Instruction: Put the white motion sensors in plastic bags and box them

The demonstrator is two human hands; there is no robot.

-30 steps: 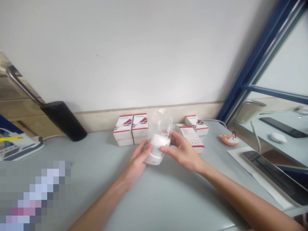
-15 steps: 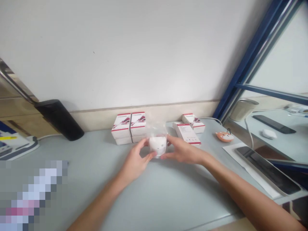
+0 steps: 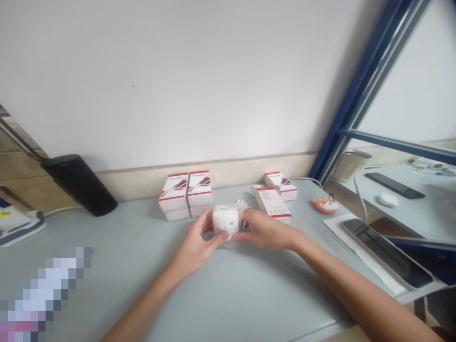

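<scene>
Between my hands, above the middle of the table, is a small white rounded plastic device [image 3: 224,221] wrapped in a clear plastic bag [image 3: 239,205]. It has a small dark slot and a grey spot on its front. My left hand [image 3: 199,241] grips its left side, thumb across the lower front and fingers behind. On the right, my right hand [image 3: 265,229] has its thumb and fingers closed on the bag beside the device; its fingertips are partly hidden. Behind my left hand stand white boxes with red edges [image 3: 174,194]. Another white box [image 3: 272,202] lies behind my right hand.
A smaller box [image 3: 281,186] sits by the wall. To the right are an orange animal-faced case [image 3: 325,205] and a phone [image 3: 388,251] on white paper. A black cylinder [image 3: 80,185] leans at the left. A blue-framed mirror [image 3: 392,137] borders the table's right side.
The plastic bag's top, which stood up above the device, is now lower and gathered toward the right. My right fingers have shifted onto the bag. The view has moved slightly.
</scene>
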